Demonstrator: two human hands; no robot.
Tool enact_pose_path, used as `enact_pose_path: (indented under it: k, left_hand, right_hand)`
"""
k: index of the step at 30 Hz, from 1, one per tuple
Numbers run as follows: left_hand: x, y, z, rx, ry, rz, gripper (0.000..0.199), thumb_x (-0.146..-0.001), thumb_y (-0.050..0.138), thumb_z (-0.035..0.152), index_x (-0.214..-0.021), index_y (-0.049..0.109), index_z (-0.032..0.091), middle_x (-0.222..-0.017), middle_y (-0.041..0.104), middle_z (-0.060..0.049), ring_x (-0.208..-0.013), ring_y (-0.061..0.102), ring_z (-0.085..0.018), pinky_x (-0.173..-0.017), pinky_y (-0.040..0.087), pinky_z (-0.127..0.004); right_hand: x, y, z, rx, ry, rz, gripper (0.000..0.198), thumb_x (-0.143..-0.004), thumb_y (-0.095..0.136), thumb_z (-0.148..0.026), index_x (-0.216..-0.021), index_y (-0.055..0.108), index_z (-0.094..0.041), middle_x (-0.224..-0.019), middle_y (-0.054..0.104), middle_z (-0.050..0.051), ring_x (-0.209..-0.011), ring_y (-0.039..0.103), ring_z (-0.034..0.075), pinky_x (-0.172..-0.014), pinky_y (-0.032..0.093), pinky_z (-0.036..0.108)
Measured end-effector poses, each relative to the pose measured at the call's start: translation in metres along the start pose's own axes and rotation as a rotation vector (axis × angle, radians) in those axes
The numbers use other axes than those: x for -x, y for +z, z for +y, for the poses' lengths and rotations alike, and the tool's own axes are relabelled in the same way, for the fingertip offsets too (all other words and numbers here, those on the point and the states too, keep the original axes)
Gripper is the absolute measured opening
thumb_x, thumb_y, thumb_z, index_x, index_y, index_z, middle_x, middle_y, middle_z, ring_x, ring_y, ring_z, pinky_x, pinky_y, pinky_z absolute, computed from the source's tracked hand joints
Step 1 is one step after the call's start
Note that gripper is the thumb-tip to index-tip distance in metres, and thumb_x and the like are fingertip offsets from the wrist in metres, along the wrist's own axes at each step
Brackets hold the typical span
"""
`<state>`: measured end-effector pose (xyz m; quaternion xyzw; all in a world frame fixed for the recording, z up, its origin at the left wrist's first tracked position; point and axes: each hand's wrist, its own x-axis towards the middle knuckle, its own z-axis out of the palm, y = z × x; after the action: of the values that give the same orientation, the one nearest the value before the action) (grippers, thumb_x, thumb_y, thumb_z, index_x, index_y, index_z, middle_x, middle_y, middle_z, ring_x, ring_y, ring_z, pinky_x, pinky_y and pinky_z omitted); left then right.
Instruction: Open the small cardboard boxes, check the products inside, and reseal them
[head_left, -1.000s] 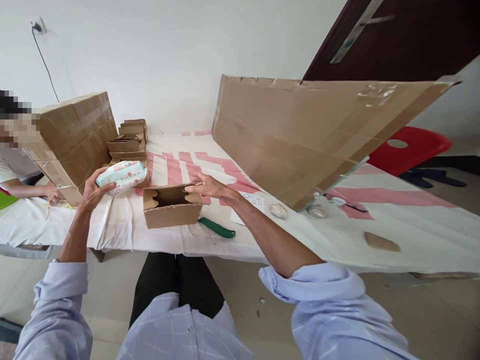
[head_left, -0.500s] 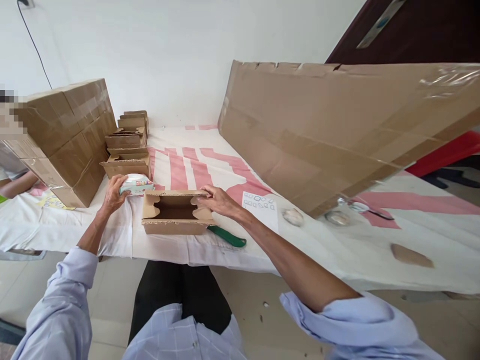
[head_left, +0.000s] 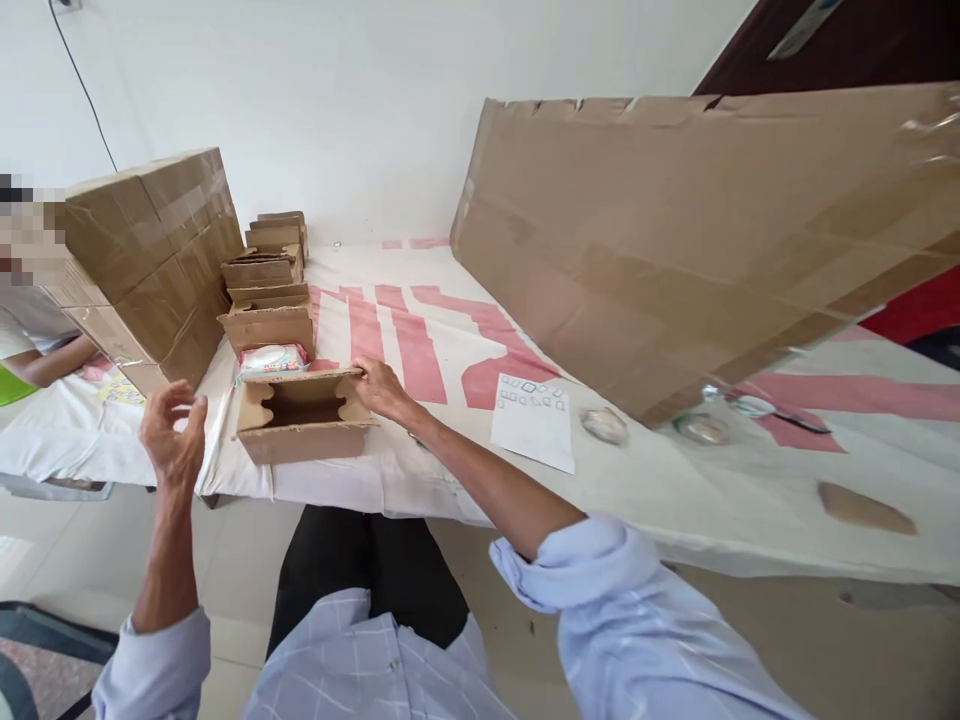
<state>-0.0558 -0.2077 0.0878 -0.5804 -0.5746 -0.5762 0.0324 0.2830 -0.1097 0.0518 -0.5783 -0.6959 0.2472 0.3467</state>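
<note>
An open cardboard box (head_left: 304,446) stands near the front edge of the table, its inside dark. My right hand (head_left: 382,387) pinches the upper right corner of that box's back flap. My left hand (head_left: 176,425) is raised to the left of the box, fingers apart and slightly curled, holding nothing. Just behind the box lies a pack of wet wipes (head_left: 274,358) with a white lid and a pink and teal wrapper, partly hidden by the flap. The green-handled tool is out of sight, at least mostly covered by my right forearm.
Several open small boxes (head_left: 270,325) stand in a row behind the wipes. A taped stack of cartons (head_left: 161,260) rises at left, with a person's arm (head_left: 64,358) beside it. A large cardboard sheet (head_left: 660,250) leans at right. A paper with drawn shapes (head_left: 532,425) lies on the cloth.
My left hand has let go of the wipes and drawn back left. The box, held by my right hand, has shifted left in front of the wipes, and my right forearm now covers the green handle.
</note>
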Motion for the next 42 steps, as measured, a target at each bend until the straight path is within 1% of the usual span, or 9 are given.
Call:
enact_pose_path:
  k: [2, 3, 6, 9, 14, 20, 25, 32, 42]
  left_hand:
    - [0.031, -0.013, 0.026, -0.042, -0.030, -0.044, 0.020, -0.098, 0.074, 0.042, -0.106, 0.074, 0.023, -0.101, 0.077, -0.003, -0.087, 0.074, -0.021, -0.083, 0.065, -0.036]
    - [0.046, -0.012, 0.035, -0.061, -0.055, -0.124, 0.020, -0.099, 0.071, 0.043, -0.100, 0.075, 0.024, -0.096, 0.077, -0.003, -0.085, 0.074, -0.022, -0.082, 0.065, -0.037]
    - [0.075, 0.009, 0.045, -0.121, -0.179, -0.451, 0.020, -0.098, 0.068, 0.040, -0.091, 0.076, 0.024, -0.097, 0.082, -0.007, -0.087, 0.077, -0.025, -0.083, 0.064, -0.038]
    - [0.078, 0.039, 0.036, -0.179, -0.229, -0.551, 0.015, -0.095, 0.074, 0.035, -0.088, 0.078, 0.023, -0.100, 0.086, -0.010, -0.095, 0.081, -0.029, -0.090, 0.062, -0.040]
    - [0.066, 0.068, 0.017, -0.244, -0.292, -0.599, 0.021, -0.094, 0.082, 0.043, -0.090, 0.082, 0.023, -0.100, 0.088, -0.012, -0.099, 0.083, -0.033, -0.086, 0.058, -0.039]
    - [0.062, 0.081, 0.006, -0.294, -0.312, -0.592, 0.024, -0.096, 0.079, 0.048, -0.092, 0.084, 0.025, -0.101, 0.089, -0.012, -0.100, 0.083, -0.034, -0.083, 0.056, -0.037]
    - [0.061, 0.083, 0.000, -0.325, -0.293, -0.573, 0.026, -0.096, 0.076, 0.049, -0.089, 0.083, 0.025, -0.096, 0.087, -0.012, -0.098, 0.082, -0.036, -0.083, 0.056, -0.039]
    - [0.054, 0.087, 0.000, -0.368, -0.268, -0.582, 0.031, -0.094, 0.072, 0.053, -0.087, 0.083, 0.025, -0.095, 0.087, -0.015, -0.094, 0.082, -0.039, -0.082, 0.059, -0.044]
    - [0.048, 0.096, 0.011, -0.405, -0.260, -0.558, 0.037, -0.093, 0.067, 0.057, -0.090, 0.080, 0.022, -0.092, 0.083, -0.017, -0.094, 0.078, -0.043, -0.088, 0.060, -0.054]
  right_hand:
    - [-0.010, 0.015, -0.012, -0.002, 0.020, 0.014, 0.016, -0.097, 0.053, -0.028, -0.096, 0.069, -0.025, -0.099, 0.077, 0.008, -0.091, 0.066, 0.027, -0.081, 0.046, 0.036]
    - [-0.015, 0.022, -0.019, -0.006, 0.028, 0.020, 0.018, -0.099, 0.053, -0.030, -0.100, 0.070, -0.025, -0.102, 0.078, 0.009, -0.094, 0.067, 0.028, -0.083, 0.048, 0.037]
    - [-0.024, 0.038, -0.037, -0.026, 0.031, 0.032, 0.024, -0.105, 0.054, -0.039, -0.111, 0.071, -0.024, -0.112, 0.081, 0.011, -0.103, 0.071, 0.029, -0.088, 0.052, 0.038]
    - [-0.021, 0.041, -0.042, -0.047, 0.011, 0.048, 0.033, -0.109, 0.053, -0.047, -0.123, 0.071, -0.023, -0.122, 0.081, 0.012, -0.111, 0.072, 0.028, -0.095, 0.055, 0.039]
    - [0.013, 0.020, -0.003, -0.069, -0.066, 0.069, 0.039, -0.108, 0.054, -0.046, -0.132, 0.069, -0.019, -0.138, 0.075, 0.016, -0.108, 0.074, 0.024, -0.100, 0.057, 0.039]
    - [0.078, -0.020, 0.080, 0.184, -0.109, 0.183, 0.032, -0.103, 0.060, -0.041, -0.121, 0.074, -0.020, -0.125, 0.075, 0.017, -0.120, 0.069, 0.034, -0.107, 0.056, 0.049]
    - [0.120, -0.045, 0.124, 0.351, -0.076, 0.218, 0.034, -0.102, 0.063, -0.039, -0.125, 0.075, -0.017, -0.126, 0.074, 0.020, -0.121, 0.066, 0.038, -0.106, 0.055, 0.051]
    - [0.154, -0.037, 0.131, 0.469, 0.051, 0.182, 0.027, -0.106, 0.063, -0.031, -0.125, 0.075, -0.016, -0.126, 0.073, 0.019, -0.119, 0.063, 0.037, -0.101, 0.051, 0.048]
    - [0.151, -0.036, 0.122, 0.447, 0.091, 0.202, 0.018, -0.104, 0.069, -0.026, -0.119, 0.075, -0.019, -0.126, 0.072, 0.017, -0.119, 0.061, 0.035, -0.101, 0.049, 0.046]
